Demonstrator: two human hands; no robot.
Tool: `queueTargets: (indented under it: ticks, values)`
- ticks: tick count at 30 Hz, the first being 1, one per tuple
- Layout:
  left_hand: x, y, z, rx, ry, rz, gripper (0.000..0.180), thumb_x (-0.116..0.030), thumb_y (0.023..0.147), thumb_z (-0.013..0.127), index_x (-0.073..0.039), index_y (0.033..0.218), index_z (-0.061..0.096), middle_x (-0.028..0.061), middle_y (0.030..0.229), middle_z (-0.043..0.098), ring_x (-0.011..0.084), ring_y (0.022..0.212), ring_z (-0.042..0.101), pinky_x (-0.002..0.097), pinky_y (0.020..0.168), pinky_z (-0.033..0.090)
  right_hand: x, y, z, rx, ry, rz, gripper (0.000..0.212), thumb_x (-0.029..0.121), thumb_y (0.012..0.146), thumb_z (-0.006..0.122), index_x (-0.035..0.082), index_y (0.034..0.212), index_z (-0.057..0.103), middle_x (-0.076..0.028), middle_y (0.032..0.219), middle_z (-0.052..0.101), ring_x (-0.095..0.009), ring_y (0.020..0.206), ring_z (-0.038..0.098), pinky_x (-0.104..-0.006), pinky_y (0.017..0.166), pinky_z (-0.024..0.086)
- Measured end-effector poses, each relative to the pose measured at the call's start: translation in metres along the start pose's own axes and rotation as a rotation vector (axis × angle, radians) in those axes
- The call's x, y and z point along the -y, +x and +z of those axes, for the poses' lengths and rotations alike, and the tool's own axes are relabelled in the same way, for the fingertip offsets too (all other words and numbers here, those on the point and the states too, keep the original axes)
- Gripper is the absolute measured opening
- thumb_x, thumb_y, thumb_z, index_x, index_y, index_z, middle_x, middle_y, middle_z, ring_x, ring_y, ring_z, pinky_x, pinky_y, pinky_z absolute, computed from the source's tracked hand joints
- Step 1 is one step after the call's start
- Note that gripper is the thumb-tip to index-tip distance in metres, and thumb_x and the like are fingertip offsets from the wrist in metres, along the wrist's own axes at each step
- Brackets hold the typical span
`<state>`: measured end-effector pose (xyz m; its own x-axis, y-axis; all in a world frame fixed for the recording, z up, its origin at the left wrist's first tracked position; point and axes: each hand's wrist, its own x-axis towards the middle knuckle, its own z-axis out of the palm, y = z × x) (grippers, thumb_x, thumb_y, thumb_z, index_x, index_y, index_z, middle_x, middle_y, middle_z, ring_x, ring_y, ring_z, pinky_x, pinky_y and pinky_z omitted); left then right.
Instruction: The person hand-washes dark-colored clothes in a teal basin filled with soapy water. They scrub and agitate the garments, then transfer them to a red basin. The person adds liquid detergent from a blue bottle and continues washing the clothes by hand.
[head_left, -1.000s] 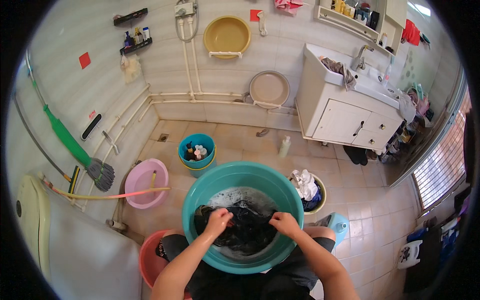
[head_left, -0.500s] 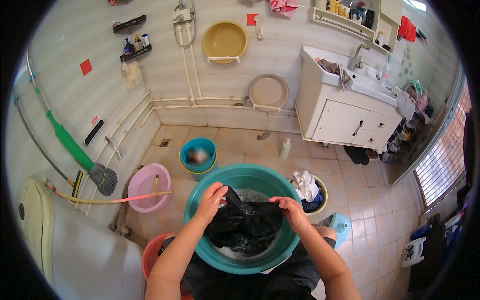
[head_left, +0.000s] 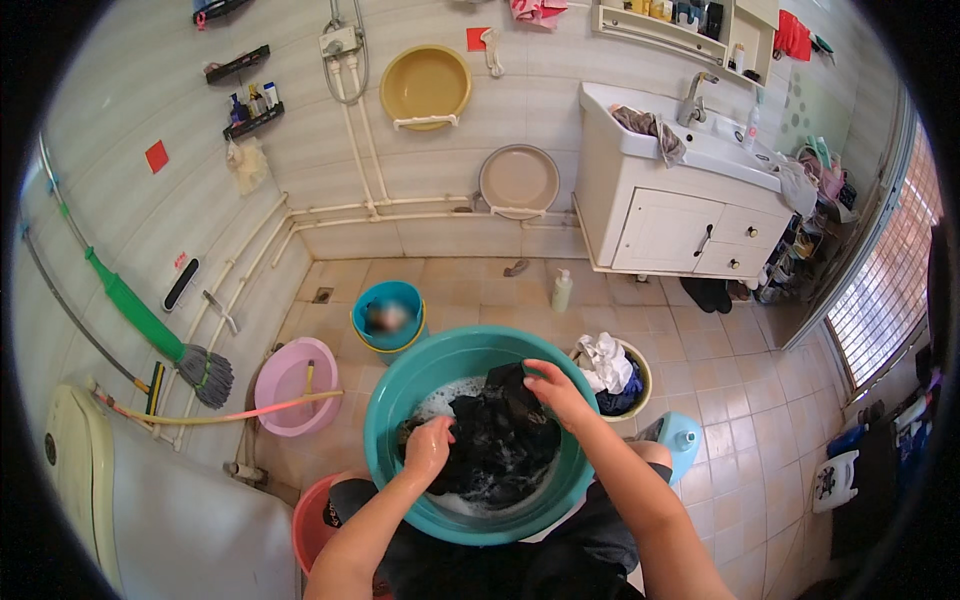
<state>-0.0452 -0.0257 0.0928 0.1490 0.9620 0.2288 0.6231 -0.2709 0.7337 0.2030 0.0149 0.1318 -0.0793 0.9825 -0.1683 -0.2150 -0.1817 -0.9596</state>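
A wet black garment (head_left: 500,445) lies bunched in sudsy water inside a large teal basin (head_left: 385,390), which rests at my lap. My left hand (head_left: 428,447) is closed at the garment's left side, low in the basin, with a bit of cloth by its fingers. On the far right side my right hand (head_left: 556,393) holds a raised edge of the cloth between thumb and fingers, near the rim. Part of the garment is under foam, so its exact kind is hidden.
A light basket (head_left: 646,385) with white and dark blue clothes stands right of the basin, near a light-blue jug (head_left: 683,440). Left are a blue bucket (head_left: 420,325), pink basin (head_left: 265,390) and hose (head_left: 230,413). A red tub (head_left: 308,520) sits by my left leg. A pump bottle (head_left: 562,290) stands ahead.
My left hand has gone down and nearer to me, into the basin. The right hand has shifted slightly left and up. The garment, stretched between them before, now lies bunched lower.
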Motion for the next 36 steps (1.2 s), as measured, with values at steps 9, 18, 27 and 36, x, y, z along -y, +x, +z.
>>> queueTargets:
  ticks: [9,18,27,36]
  values:
    - [-0.004,-0.016,0.016,0.384,0.420,0.077,0.052,-0.031,0.071,0.066,-0.001,0.110,0.049,0.0164,0.110,0.050,0.0322,0.102,0.046,0.0407,0.085,0.040,-0.108,-0.015,-0.005,0.139,-1.243,0.153,0.055,0.032,0.070,0.064,-0.001,0.112,0.048,-0.020,0.106,0.054,-0.032,0.101,0.051,-0.0352,0.086,0.041]
    - [0.017,-0.004,-0.005,0.058,0.354,-0.016,0.017,-0.015,0.081,0.049,-0.002,0.089,0.057,0.0197,0.083,0.057,0.0360,0.078,0.053,0.0447,0.069,0.043,-0.092,-0.021,-0.024,-0.006,-0.843,0.011,0.026,0.023,0.075,0.057,0.003,0.091,0.056,-0.016,0.085,0.058,-0.030,0.083,0.055,-0.0374,0.071,0.044]
    - [0.031,0.017,-0.069,-0.078,-0.544,-0.348,0.035,-0.031,0.082,0.054,0.002,0.092,0.054,0.0084,0.082,0.056,0.0196,0.082,0.052,0.0283,0.078,0.039,0.007,-0.015,-0.017,-0.250,0.438,-0.152,0.013,0.017,0.077,0.047,0.008,0.085,0.048,0.001,0.074,0.044,-0.010,0.070,0.041,-0.0224,0.064,0.033]
    - [-0.013,0.006,-0.094,0.380,0.041,-0.018,0.026,-0.018,0.075,0.061,-0.002,0.095,0.060,0.0100,0.086,0.062,0.0220,0.082,0.058,0.0306,0.075,0.044,0.036,-0.057,-0.012,0.154,-0.890,-0.123,0.059,0.051,0.065,0.065,0.014,0.110,0.054,-0.012,0.084,0.059,-0.023,0.082,0.058,-0.0309,0.073,0.045]
